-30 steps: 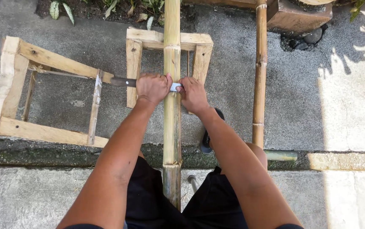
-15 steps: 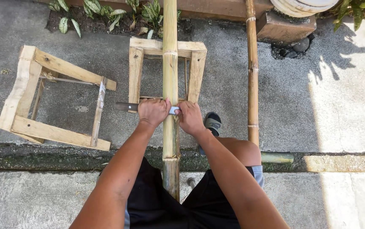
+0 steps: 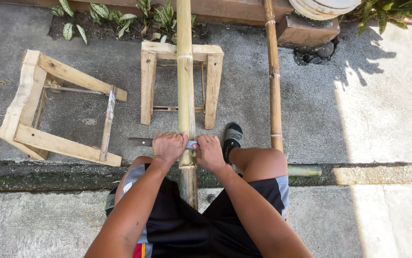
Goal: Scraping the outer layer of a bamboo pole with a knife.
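Yellow-green bamboo pole (image 3: 185, 91) lies across the pale wooden stool (image 3: 213, 76), between my knees. My left hand (image 3: 169, 146) and right hand (image 3: 209, 151) clench the flat metal blade (image 3: 140, 142) across it; a slip could gash a thigh.

Long bamboo pole (image 3: 185, 86), pale yellow-green, ringed with nodes, running straight away over a wooden stand, near end down between the knees. Knife (image 3: 141, 142) laid crosswise against it, dark blade jutting left, handle wrapped in both fists.
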